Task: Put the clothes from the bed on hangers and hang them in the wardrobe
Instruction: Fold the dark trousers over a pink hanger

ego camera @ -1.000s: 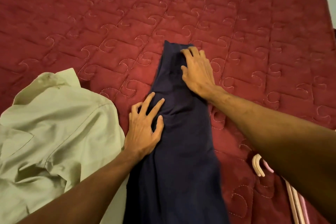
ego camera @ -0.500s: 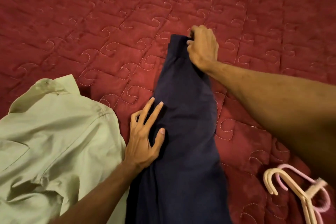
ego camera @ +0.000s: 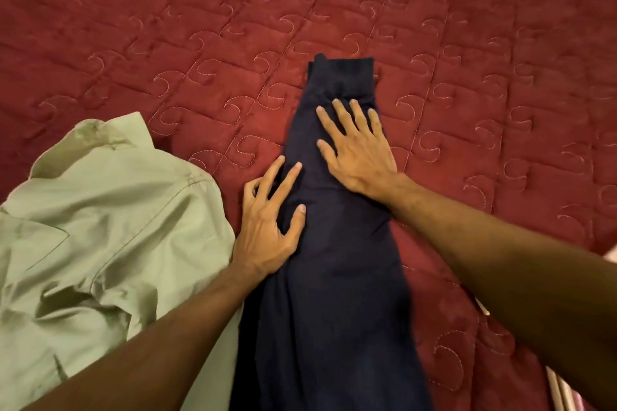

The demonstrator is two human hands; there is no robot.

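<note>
Navy trousers (ego camera: 334,310): found folded lengthwise on red quilted bed (ego camera: 167,27), just beside pale green shirt (ego camera: 100,227); long axis near-to-far, narrow end pointing away from person. R hand (ego camera: 357,153): let go of far end pinched 0.5 s ago, now flat w/ fingers spread on cloth; L hand (ego camera: 270,227): splayed, pressing left edge, gripping nothing. Judged smoothing only; hanging not begun.

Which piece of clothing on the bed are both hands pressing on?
The dark navy garment in the middle; the pale green shirt lies crumpled beside it.
</note>
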